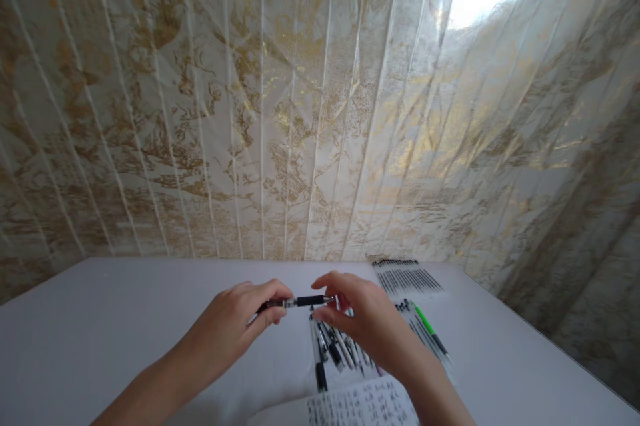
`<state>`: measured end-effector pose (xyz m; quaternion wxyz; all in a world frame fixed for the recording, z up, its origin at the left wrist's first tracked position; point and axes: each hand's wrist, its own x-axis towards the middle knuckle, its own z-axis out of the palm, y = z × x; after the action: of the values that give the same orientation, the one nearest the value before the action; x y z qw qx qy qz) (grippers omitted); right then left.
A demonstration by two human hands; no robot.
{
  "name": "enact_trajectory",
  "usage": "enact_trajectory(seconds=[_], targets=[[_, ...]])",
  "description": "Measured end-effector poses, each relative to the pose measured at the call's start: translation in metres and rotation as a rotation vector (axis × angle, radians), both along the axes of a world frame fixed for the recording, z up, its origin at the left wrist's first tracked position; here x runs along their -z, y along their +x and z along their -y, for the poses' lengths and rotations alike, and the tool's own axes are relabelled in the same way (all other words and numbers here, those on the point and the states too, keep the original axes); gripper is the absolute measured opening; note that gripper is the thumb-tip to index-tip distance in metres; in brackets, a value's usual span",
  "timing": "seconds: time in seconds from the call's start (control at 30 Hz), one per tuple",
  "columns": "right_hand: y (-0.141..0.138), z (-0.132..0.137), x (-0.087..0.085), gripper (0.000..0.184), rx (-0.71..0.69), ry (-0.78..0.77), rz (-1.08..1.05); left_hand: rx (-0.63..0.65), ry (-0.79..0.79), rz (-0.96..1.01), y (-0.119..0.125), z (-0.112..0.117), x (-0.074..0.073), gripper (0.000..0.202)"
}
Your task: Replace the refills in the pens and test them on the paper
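One patterned curtain hangs behind your one white table, roomy toward its left edge. Your left hand closes in a pinch and your right hand curls half-open, beyond one handwritten page; between them spans one black pen, left-held, its tip at the right, contact unclear.

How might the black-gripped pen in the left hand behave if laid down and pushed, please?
The black-gripped pen would probably roll, since it looks cylindrical. It seems stiff, extending straight from the left hand.
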<state>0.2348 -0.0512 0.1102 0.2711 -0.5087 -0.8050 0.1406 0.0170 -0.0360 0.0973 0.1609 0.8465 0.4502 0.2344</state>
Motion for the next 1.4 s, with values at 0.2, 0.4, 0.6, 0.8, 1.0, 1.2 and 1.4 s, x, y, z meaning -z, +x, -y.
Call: enact_trajectory(seconds=[0.2,0.4,0.6,0.8,1.0,1.2,1.4], targets=[[-0.001,0.0,-0.001,0.025,0.029,-0.004,0.016,0.001,0.034,-0.006,-0.001,0.0,-0.001,0.019],[0.003,0.001,-0.002,0.018,-0.004,-0.018,0.03,0.021,0.032,0.022,-0.001,-0.002,0.004,0.022],[0.0,0.002,-0.002,0.009,0.008,0.053,0.0,0.036,0.012,0.068,-0.004,-0.006,0.006,0.022],[-0.003,0.0,0.0,0.033,-0.025,0.056,0.03,-0.004,0.065,0.092,-0.006,-0.008,0.008,0.023],[-0.002,0.0,0.001,0.014,-0.017,0.132,0.04,0.038,0.05,0.064,-0.01,-0.009,0.007,0.027],[-0.006,-0.001,0.004,0.029,-0.031,0.054,-0.015,0.027,0.185,0.02,-0.012,-0.01,0.01,0.026],[-0.001,-0.005,0.011,0.041,-0.031,-0.14,-0.153,0.049,0.371,-0.018,-0.011,-0.012,0.014,0.025]])
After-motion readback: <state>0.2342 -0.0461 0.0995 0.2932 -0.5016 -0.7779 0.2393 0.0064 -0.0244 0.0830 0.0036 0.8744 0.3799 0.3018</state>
